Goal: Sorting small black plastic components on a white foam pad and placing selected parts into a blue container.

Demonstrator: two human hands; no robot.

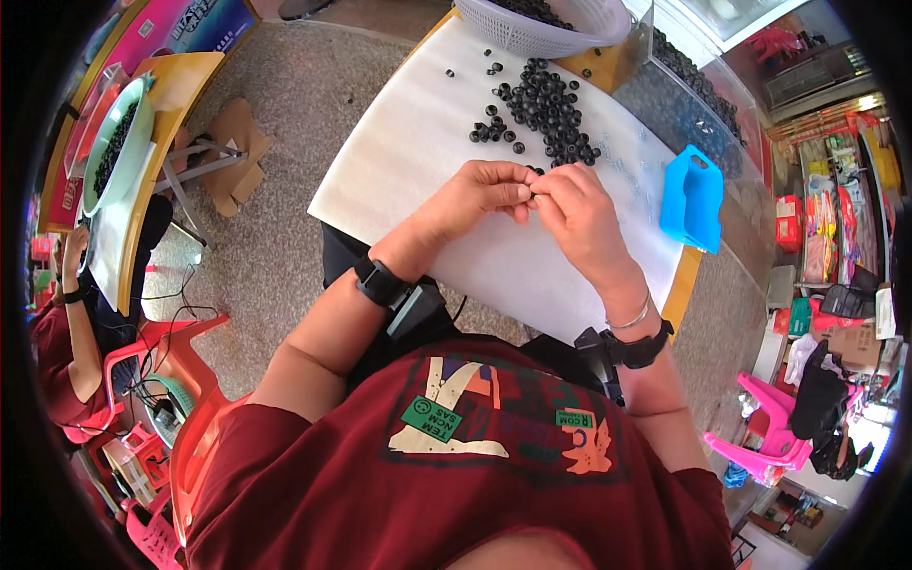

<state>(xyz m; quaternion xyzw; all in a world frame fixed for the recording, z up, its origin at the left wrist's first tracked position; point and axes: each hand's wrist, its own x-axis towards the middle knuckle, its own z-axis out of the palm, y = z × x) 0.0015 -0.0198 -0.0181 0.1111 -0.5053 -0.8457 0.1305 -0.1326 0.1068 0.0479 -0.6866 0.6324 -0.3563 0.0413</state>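
Observation:
My left hand and my right hand meet over the white tabletop, fingers closed in a pinch, tips nearly touching. A sliver of a small black piece shows between the fingertips; the fingers cover most of it. Just beyond my hands lies a loose pile of small black round pieces with holes in them. Right of the pile, small clear bluish bits are scattered on the tabletop. A blue open-topped plastic holder sits at the table's right edge.
At the far edge stands a white perforated basket holding black pieces. A clear bin of more black pieces is at the far right. To the left, another person's arm is beside a table with a green basin. Red chair behind left.

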